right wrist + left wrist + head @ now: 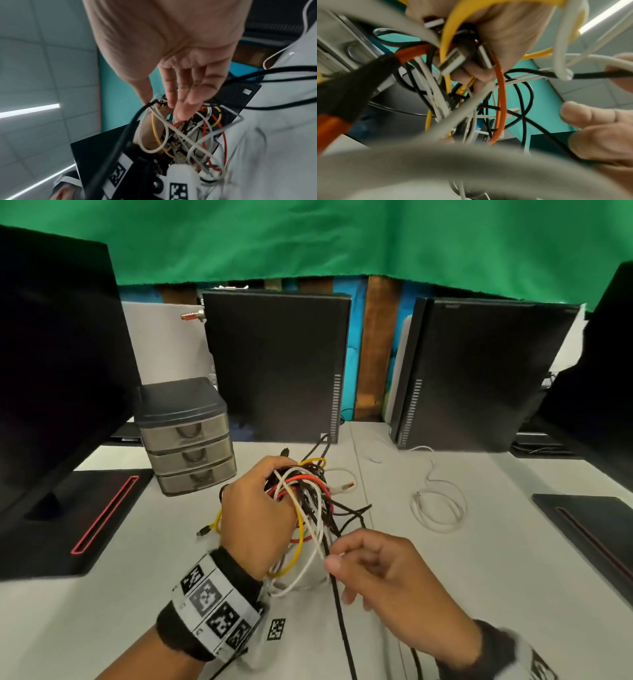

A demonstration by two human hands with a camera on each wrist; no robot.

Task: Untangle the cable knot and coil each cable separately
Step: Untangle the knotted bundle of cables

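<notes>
A tangle of white, black, red and yellow cables [310,501] hangs above the white table [496,577], gripped from the left by my left hand [260,518]. In the left wrist view its fingers [510,33] curl round the cable knot [462,94], with USB plugs [452,60] against the palm. My right hand [387,573] sits just below right of the knot and pinches a black cable [337,597] between thumb and forefinger. In the right wrist view the right hand [171,105] meets the black cable [120,135] at the knot's [187,135] top.
One white cable [440,508] lies coiled on the table to the right. A small grey drawer unit [186,436] stands at the left, two black computer cases [277,364] behind. Monitor bases [78,518] flank both sides. A small marker tag [276,629] lies near the front.
</notes>
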